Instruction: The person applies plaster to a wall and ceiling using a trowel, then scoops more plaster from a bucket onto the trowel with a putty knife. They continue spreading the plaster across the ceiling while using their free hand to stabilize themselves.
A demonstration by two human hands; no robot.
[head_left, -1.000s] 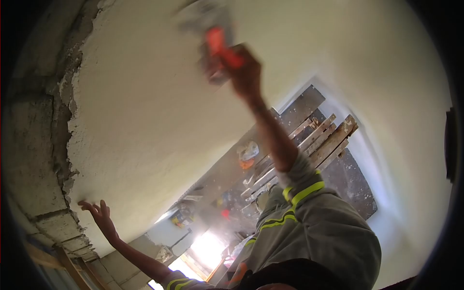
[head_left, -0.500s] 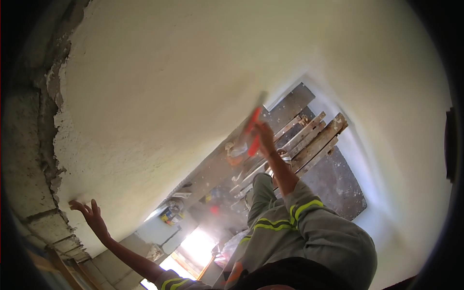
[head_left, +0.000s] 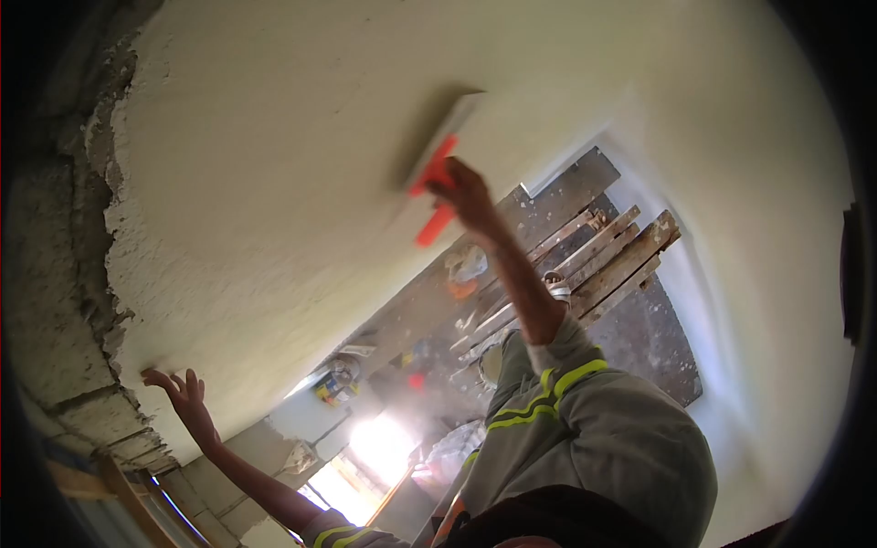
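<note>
On the plastered wall [head_left: 274, 183], upper middle, the right hand [head_left: 464, 190] is closed around the orange handle of a trowel [head_left: 437, 173]. The blade lies against the plaster, its outline blurred. The right arm is stretched out in a grey sleeve [head_left: 585, 411] with yellow stripes. The left hand [head_left: 187, 397] is open with fingers spread wide and holds nothing; its fingertips touch the plaster at its ragged left edge, just beside bare blockwork [head_left: 55, 292]. Wooden planks [head_left: 607, 260] lie behind the right forearm.
</note>
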